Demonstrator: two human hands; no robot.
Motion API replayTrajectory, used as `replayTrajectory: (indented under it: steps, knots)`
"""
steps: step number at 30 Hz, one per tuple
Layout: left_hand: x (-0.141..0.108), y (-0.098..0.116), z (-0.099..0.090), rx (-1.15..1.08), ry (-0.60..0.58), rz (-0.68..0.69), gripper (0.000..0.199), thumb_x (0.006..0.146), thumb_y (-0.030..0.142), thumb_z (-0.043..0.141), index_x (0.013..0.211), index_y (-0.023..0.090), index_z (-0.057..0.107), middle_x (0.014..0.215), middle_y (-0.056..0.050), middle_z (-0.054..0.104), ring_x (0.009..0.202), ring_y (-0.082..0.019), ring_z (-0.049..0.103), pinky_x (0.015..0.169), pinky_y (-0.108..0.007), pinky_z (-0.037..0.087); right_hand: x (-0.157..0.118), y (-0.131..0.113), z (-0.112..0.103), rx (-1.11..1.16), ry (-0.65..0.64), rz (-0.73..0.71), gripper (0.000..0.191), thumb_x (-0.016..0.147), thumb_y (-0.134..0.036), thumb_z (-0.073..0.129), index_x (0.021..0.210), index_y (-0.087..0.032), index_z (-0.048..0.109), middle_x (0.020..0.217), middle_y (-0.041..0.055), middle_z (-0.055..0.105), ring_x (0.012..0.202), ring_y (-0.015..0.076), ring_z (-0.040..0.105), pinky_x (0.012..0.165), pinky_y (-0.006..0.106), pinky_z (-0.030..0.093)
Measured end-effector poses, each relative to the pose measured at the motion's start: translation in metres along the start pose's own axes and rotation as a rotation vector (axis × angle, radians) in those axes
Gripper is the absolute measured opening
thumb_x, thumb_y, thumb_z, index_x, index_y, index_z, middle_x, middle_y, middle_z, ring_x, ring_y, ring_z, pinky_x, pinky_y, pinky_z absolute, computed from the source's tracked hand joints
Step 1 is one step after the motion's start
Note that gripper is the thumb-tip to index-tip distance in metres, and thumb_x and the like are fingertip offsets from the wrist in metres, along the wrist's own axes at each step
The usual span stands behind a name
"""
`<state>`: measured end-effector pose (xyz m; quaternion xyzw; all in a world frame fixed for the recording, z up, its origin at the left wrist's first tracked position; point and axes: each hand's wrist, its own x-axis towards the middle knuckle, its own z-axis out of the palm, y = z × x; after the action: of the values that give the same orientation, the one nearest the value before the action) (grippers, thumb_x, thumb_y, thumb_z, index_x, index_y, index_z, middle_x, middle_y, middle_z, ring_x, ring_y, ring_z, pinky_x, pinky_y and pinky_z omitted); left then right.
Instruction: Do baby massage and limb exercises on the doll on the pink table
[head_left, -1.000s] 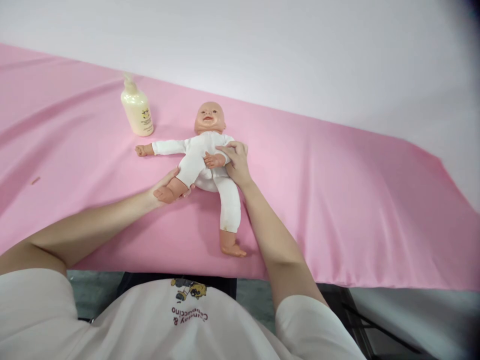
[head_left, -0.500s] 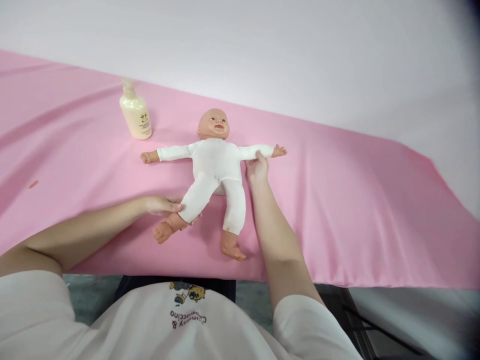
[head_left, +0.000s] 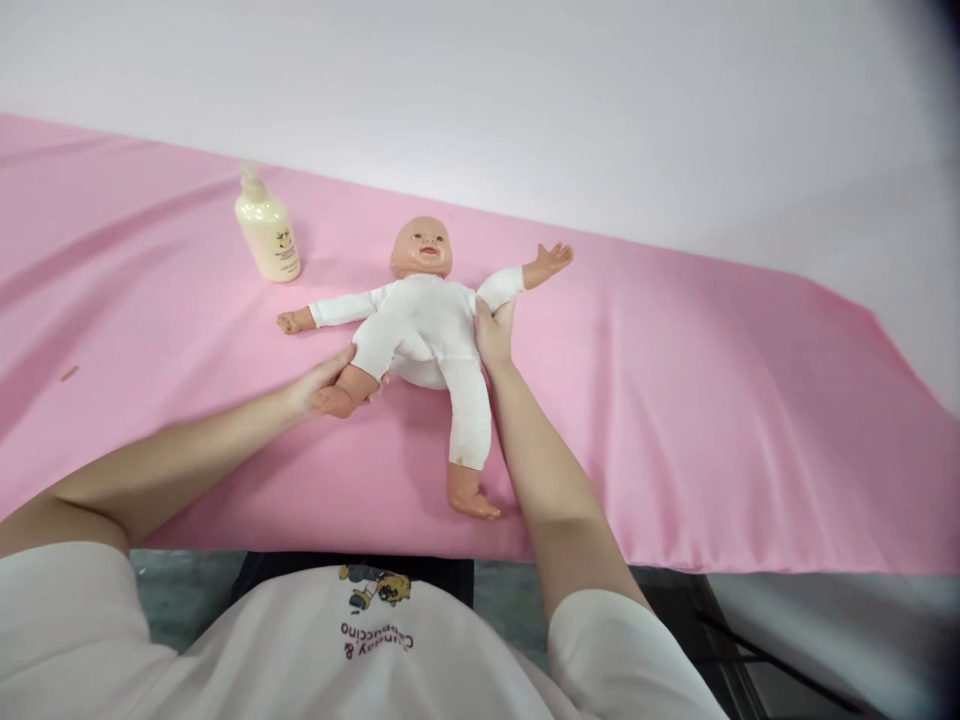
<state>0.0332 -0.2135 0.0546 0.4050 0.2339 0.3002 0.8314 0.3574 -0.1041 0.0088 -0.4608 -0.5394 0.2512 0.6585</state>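
Note:
A baby doll [head_left: 431, 320] with a white cloth body lies on its back, its head toward the far side of the pink cloth. My left hand [head_left: 326, 382] is closed around the doll's leg on the left, which is bent up toward its belly; some of my fingers are hidden beneath it. On the other side, my right hand [head_left: 495, 332] grips the doll's upper arm close to the shoulder, and that arm is raised at a slant. The doll's other leg stretches toward me, and its other arm lies out to the left.
A cream pump bottle [head_left: 268, 232] stands at the back left. The pink cloth [head_left: 712, 420] covers the table, with folds at the right and left. A small brownish strip [head_left: 69, 374] lies at the far left. Behind the table rises a white wall [head_left: 525, 100].
My left hand has pushed the doll's leg up, bending it toward the belly. My right hand has slid inward toward the shoulder, and the doll's arm now tilts upward.

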Motion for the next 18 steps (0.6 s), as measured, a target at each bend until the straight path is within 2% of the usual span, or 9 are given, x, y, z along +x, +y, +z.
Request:
replayTrajectory:
  steps: [3,5,8,10,13,15,18]
  knots:
    - [0.006,0.005,0.004,-0.004,0.074,0.019,0.058,0.095,0.067,0.058,0.106,0.012,0.07,0.088,-0.01,0.072,0.062,-0.016,0.061,0.059,-0.028,0.046,-0.002,-0.003,0.003,-0.241,-0.116,-0.152,0.037,0.096,-0.047,0.059,0.126,-0.024,0.057,0.126,0.0123,0.063,0.129,0.0286,0.058,0.121,0.058,0.041]
    - [0.008,0.006,0.007,-0.009,0.128,-0.01,0.057,0.097,0.067,0.054,0.102,0.012,0.07,0.084,-0.009,0.072,0.059,-0.015,0.06,0.058,-0.028,0.045,-0.003,-0.008,0.005,-0.397,-0.202,-0.272,0.034,0.099,-0.04,0.052,0.128,-0.023,0.058,0.124,0.0137,0.063,0.126,0.0307,0.057,0.116,0.059,0.044]
    - [0.008,0.003,0.013,-0.04,0.189,-0.036,0.056,0.097,0.066,0.056,0.105,0.012,0.07,0.084,-0.009,0.073,0.062,-0.015,0.062,0.06,-0.027,0.047,-0.006,-0.019,0.009,-0.58,-0.352,-0.451,0.04,0.096,-0.023,0.046,0.135,-0.024,0.057,0.127,0.0136,0.065,0.125,0.0314,0.055,0.112,0.057,0.043]
    - [0.007,0.0,0.018,-0.065,0.198,-0.018,0.057,0.094,0.067,0.061,0.105,0.011,0.07,0.086,-0.01,0.074,0.066,-0.016,0.065,0.062,-0.027,0.048,-0.008,-0.028,0.012,-0.667,-0.43,-0.515,0.047,0.093,-0.015,0.045,0.138,-0.024,0.058,0.127,0.0131,0.065,0.123,0.0314,0.055,0.112,0.055,0.042]
    - [0.006,-0.004,0.022,-0.07,0.187,-0.002,0.059,0.09,0.068,0.066,0.102,0.011,0.07,0.086,-0.009,0.073,0.067,-0.015,0.064,0.065,-0.027,0.049,-0.012,-0.037,0.015,-0.724,-0.471,-0.513,0.05,0.09,-0.012,0.048,0.137,-0.025,0.063,0.124,0.0126,0.065,0.121,0.0313,0.055,0.112,0.054,0.04]
    - [0.006,-0.006,0.024,-0.045,0.191,0.004,0.06,0.09,0.069,0.066,0.101,0.011,0.07,0.086,-0.009,0.073,0.066,-0.015,0.063,0.066,-0.027,0.049,-0.015,-0.041,0.017,-0.671,-0.469,-0.47,0.05,0.089,-0.011,0.05,0.133,-0.027,0.065,0.121,0.0117,0.066,0.121,0.0311,0.055,0.114,0.054,0.04]
    - [0.005,-0.005,0.025,0.033,0.236,0.051,0.062,0.09,0.073,0.061,0.096,0.012,0.07,0.087,-0.009,0.073,0.065,-0.015,0.062,0.064,-0.028,0.049,-0.021,-0.042,0.022,-0.466,-0.357,-0.352,0.044,0.089,-0.015,0.052,0.128,-0.029,0.066,0.122,0.0095,0.066,0.124,0.0302,0.055,0.118,0.055,0.038]
